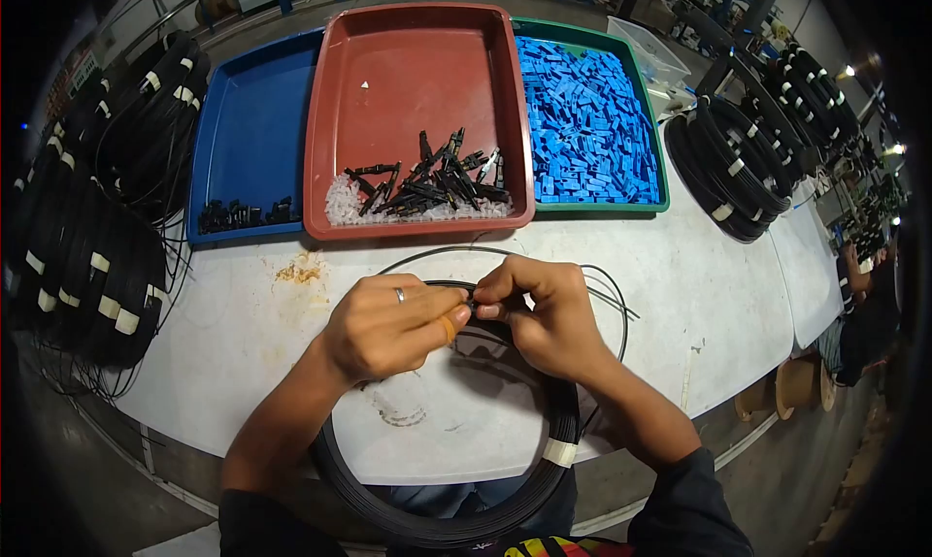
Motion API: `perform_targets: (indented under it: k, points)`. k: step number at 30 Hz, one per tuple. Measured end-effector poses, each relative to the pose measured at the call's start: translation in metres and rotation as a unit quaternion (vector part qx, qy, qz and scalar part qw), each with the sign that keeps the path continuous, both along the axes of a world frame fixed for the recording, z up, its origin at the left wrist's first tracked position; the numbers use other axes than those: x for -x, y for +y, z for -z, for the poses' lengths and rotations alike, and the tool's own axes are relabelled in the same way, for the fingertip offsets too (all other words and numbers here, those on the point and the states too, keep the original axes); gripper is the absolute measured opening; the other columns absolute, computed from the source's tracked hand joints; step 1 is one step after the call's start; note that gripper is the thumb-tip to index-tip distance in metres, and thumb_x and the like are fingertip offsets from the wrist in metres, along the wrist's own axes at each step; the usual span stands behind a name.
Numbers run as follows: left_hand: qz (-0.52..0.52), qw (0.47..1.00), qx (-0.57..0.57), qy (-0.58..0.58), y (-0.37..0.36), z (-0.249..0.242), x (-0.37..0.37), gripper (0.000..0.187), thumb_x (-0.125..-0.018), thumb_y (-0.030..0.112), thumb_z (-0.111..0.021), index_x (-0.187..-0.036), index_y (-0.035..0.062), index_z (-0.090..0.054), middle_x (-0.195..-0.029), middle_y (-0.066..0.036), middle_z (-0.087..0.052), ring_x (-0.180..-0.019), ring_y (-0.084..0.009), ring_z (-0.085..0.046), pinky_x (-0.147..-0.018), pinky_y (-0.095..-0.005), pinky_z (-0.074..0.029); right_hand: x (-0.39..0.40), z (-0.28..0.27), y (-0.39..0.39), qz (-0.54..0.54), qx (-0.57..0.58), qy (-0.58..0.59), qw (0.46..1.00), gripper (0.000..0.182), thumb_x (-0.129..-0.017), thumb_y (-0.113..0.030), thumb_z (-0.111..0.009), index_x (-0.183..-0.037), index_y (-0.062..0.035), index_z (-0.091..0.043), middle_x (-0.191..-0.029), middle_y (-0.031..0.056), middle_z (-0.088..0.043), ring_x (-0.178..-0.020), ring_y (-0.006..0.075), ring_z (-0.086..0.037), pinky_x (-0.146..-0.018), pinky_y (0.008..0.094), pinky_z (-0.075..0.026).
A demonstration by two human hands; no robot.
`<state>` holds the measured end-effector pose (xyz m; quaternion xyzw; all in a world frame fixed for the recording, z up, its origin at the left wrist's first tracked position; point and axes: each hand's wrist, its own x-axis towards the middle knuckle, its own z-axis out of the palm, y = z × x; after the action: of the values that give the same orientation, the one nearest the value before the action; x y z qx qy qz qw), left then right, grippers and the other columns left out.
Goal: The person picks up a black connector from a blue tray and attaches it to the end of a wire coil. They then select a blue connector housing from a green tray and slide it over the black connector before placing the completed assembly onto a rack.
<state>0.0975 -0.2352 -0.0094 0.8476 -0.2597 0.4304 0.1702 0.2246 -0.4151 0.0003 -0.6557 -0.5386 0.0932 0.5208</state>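
Observation:
My left hand (388,326) and my right hand (540,310) meet above the near side of the table, fingertips pinched together around a small black piece (472,303). It is mostly covered by my fingers, so its exact kind is hidden. A ring and an orange band are on the left hand's fingers. Beneath both hands lies a coil of black cable (340,460), overhanging the table's front edge and bound with white tape (560,452). Loose cable ends curve out to the right of my right hand.
Beyond my hands stand a blue tray (257,120) with black parts, a red tray (408,72) with black connectors and small clear pieces, and a green tray (646,206) full of blue clips (587,120). Cable coils stack at left (87,276) and right (728,169). Another person (869,305) is far right.

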Motion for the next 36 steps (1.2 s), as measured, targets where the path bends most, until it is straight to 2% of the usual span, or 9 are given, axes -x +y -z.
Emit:
perform_targets:
  k: [3,6,8,11,14,16,19,26,36]
  points:
    - [0.001,1.000,0.007,0.013,0.000,0.001,0.000,0.012,-0.075,-0.006,-0.079,-0.081,-0.0009,-0.071,-0.083,-0.013,-0.075,-0.057,-0.0192,-0.068,-0.052,-0.0283,-0.054,-0.002,0.003,0.000,-0.016,0.027,0.074,0.997,0.011,-0.083,0.011,-0.068,-0.089,0.0023,-0.070,-0.081,0.0151,-0.073,-0.071,0.0215,-0.072,-0.065,0.0322,-0.056]
    - [0.001,0.984,0.170,0.056,-0.001,0.004,0.000,0.015,-0.072,-0.006,-0.082,-0.083,-0.0009,-0.072,-0.081,-0.014,-0.076,-0.059,-0.0195,-0.071,-0.055,-0.0281,-0.057,-0.004,0.008,0.004,-0.002,-0.069,-0.007,0.998,0.017,-0.076,0.013,-0.069,-0.089,0.0027,-0.069,-0.086,0.0145,-0.073,-0.071,0.0236,-0.070,-0.064,0.0333,-0.056]
    - [-0.002,0.973,0.214,0.085,-0.003,0.002,0.003,0.017,-0.071,-0.007,-0.083,-0.083,-0.0008,-0.073,-0.080,-0.015,-0.077,-0.060,-0.0199,-0.072,-0.057,-0.0281,-0.058,-0.005,0.012,0.006,0.013,-0.200,-0.249,0.947,0.023,-0.068,0.013,-0.070,-0.089,0.0029,-0.068,-0.092,0.0141,-0.072,-0.072,0.0264,-0.069,-0.063,0.0347,-0.056]
    - [-0.012,0.957,0.261,0.122,-0.004,0.000,0.005,0.015,-0.071,-0.007,-0.082,-0.081,-0.0007,-0.072,-0.080,-0.014,-0.077,-0.059,-0.0195,-0.071,-0.058,-0.0294,-0.058,-0.004,0.014,0.007,0.005,-0.204,-0.267,0.942,0.030,-0.060,0.012,-0.069,-0.089,0.0027,-0.067,-0.097,0.0147,-0.071,-0.075,0.0294,-0.069,-0.062,0.0360,-0.056]
    - [0.020,0.999,0.013,0.029,0.004,-0.003,0.002,0.017,-0.068,-0.007,-0.076,-0.085,-0.0041,-0.072,-0.080,-0.017,-0.074,-0.064,-0.0263,-0.072,-0.059,-0.0331,-0.061,0.002,0.011,0.004,-0.004,-0.099,-0.085,0.991,0.021,-0.069,0.014,-0.068,-0.087,0.0032,-0.067,-0.086,0.0146,-0.073,-0.072,0.0236,-0.069,-0.063,0.0347,-0.055]
    - [0.021,0.999,-0.013,0.029,0.003,-0.006,0.003,0.018,-0.068,-0.007,-0.076,-0.085,-0.0042,-0.071,-0.079,-0.018,-0.073,-0.065,-0.0269,-0.073,-0.059,-0.0337,-0.061,0.000,0.003,0.002,-0.019,0.029,0.108,0.994,0.010,-0.079,0.010,-0.073,-0.084,0.0030,-0.067,-0.076,0.0128,-0.072,-0.072,0.0181,-0.070,-0.066,0.0329,-0.055]
    - [0.022,0.998,-0.024,0.047,0.004,0.001,0.001,0.019,-0.067,-0.005,-0.078,-0.086,-0.0019,-0.073,-0.079,-0.016,-0.074,-0.066,-0.0266,-0.073,-0.060,-0.0338,-0.060,-0.009,0.006,0.001,-0.038,0.058,0.107,0.992,0.012,-0.080,0.007,-0.077,-0.086,0.0022,-0.067,-0.078,0.0121,-0.073,-0.072,0.0179,-0.071,-0.066,0.0337,-0.055]
    - [-0.090,0.969,0.191,0.126,-0.003,-0.005,0.003,0.024,-0.072,0.001,-0.088,-0.093,0.0024,-0.077,-0.088,-0.011,-0.079,-0.072,-0.0211,-0.076,-0.067,-0.0278,-0.059,-0.019,0.013,0.001,-0.030,-0.044,-0.177,0.983,0.035,-0.075,0.017,-0.067,-0.105,-0.0020,-0.070,-0.091,0.0127,-0.072,-0.076,0.0280,-0.072,-0.066,0.0343,-0.058]
    - [-0.089,0.948,0.255,0.166,0.007,0.007,0.003,0.043,-0.070,0.007,-0.091,-0.110,0.0041,-0.074,-0.090,-0.008,-0.079,-0.085,-0.0172,-0.079,-0.071,-0.0248,-0.060,-0.030,0.016,0.000,-0.072,-0.009,-0.270,0.960,0.058,-0.066,0.014,-0.065,-0.119,-0.0091,-0.074,-0.092,0.0103,-0.068,-0.074,0.0287,-0.069,-0.059,0.0372,-0.056]
